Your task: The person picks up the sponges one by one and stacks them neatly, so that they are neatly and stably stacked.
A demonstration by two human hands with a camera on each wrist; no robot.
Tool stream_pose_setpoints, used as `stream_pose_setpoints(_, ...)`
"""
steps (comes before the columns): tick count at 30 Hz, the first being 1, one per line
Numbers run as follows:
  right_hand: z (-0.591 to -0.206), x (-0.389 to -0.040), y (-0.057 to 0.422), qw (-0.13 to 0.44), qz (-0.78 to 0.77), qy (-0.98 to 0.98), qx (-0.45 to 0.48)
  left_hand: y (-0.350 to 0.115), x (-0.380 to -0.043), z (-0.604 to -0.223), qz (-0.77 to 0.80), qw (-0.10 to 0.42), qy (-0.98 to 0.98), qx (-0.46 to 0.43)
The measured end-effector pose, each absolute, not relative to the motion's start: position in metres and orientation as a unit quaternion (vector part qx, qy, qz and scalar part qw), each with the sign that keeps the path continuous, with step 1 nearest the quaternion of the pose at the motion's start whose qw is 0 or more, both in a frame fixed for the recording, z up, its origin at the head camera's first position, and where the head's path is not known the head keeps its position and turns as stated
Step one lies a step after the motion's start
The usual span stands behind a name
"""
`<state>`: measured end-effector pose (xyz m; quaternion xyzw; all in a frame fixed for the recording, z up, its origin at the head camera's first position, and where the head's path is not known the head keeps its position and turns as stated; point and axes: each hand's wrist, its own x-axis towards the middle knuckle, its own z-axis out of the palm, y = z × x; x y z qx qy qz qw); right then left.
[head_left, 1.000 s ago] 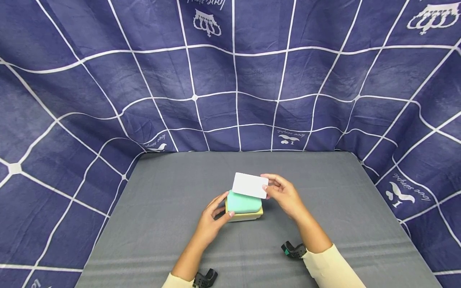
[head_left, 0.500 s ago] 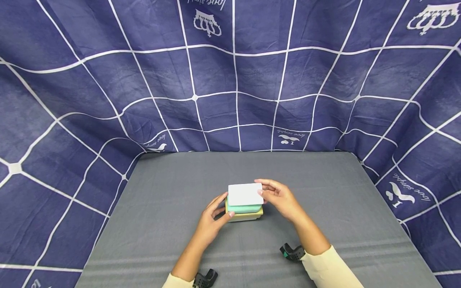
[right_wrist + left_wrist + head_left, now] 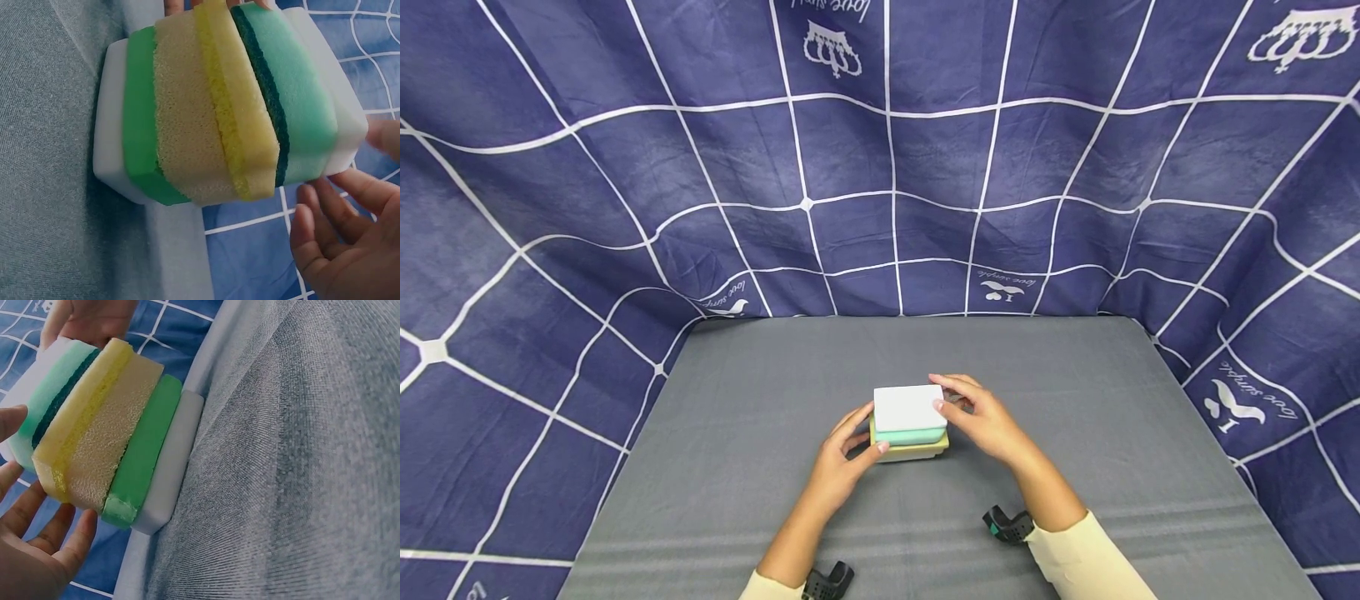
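A stack of sponges stands on the grey table. From the bottom it runs white block (image 3: pixel 175 456), green sponge (image 3: pixel 144 456), beige sponge (image 3: pixel 187 106), yellow sponge (image 3: pixel 240 106) and mint-green sponge (image 3: pixel 303 94) with a dark green scouring layer. A white sponge (image 3: pixel 908 408) lies on top, roughly lined up with the rest. My right hand (image 3: pixel 981 421) holds its right end, thumb on the upper face and fingers at the far edge. My left hand (image 3: pixel 841 460) spans the stack's left end, with its thumb at the front and fingers at the back.
The grey cloth-covered table (image 3: pixel 760 383) extends on all sides of the stack. Blue curtains (image 3: pixel 940 167) with white grid lines enclose it at the back and sides. Black wrist cameras (image 3: pixel 1009 523) sit on both wrists.
My right hand has brought the white sponge down and left, from a tilted position above the mint-green sponge to level on top of it. The left hand has stayed in place.
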<state>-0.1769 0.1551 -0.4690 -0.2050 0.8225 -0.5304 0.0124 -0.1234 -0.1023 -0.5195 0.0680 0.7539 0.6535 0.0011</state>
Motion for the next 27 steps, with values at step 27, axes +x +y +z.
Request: stream_pose_setpoints(27, -0.4725, -0.1677, 0.1566, 0.031, -0.507, 0.829, -0.236, -0.1004, -0.1210, -0.5125, 0.608, -0.016, 0.790, 0.073)
